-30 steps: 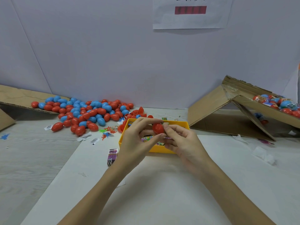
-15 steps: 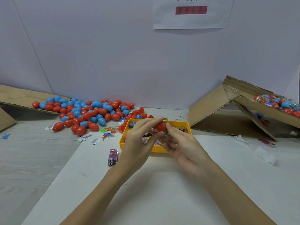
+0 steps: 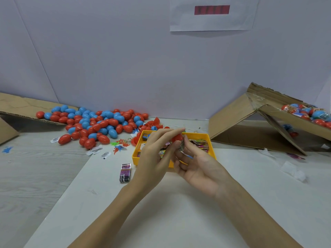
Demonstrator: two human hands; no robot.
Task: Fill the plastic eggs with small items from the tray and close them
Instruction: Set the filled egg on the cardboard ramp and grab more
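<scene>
White counter, lilac wall behind. Left hand fingers clamped on red plastic egg half above yellow plastic tray; right hand fingers pinch small printed paper item at its rim. Risk: paper springs out if pushed crooked

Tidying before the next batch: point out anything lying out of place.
A purple packet lies outside the yellow tray, and small toys and paper slips are scattered beside the egg pile.
</scene>
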